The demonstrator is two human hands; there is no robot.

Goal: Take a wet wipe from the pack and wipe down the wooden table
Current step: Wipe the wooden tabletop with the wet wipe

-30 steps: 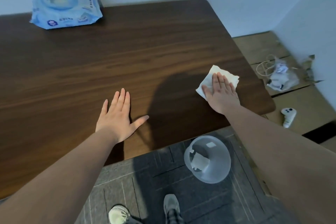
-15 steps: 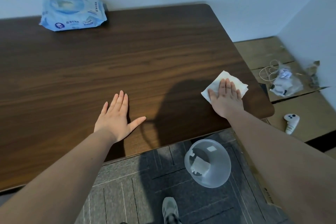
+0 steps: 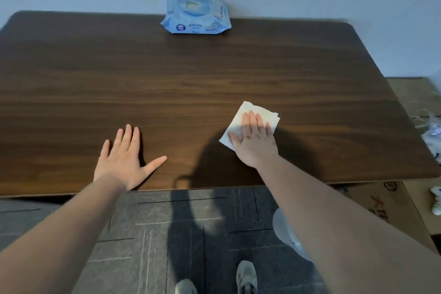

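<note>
A dark wooden table (image 3: 191,83) fills the middle of the view. On it, right of centre near the front edge, lies a white wet wipe (image 3: 257,112), folded. My right hand (image 3: 254,141) presses flat on the wipe with fingers together, covering its near half. My left hand (image 3: 124,160) rests palm down on the bare wood near the front edge, fingers spread and thumb out, holding nothing. The blue wipe pack (image 3: 196,16) stands at the table's far edge against the wall, its top blurred.
A translucent plastic bin (image 3: 284,229) sits on the grey carpet under my right forearm, mostly hidden. Cardboard sheets (image 3: 410,200) lie on the floor to the right with a white controller (image 3: 436,200) and a plastic bag with cables (image 3: 432,131). My shoes (image 3: 245,277) show below.
The view has swung left, so the pack now sits at the centre top. My right hand has slid the wipe left, away from the table's right corner. My left hand stays flat.
</note>
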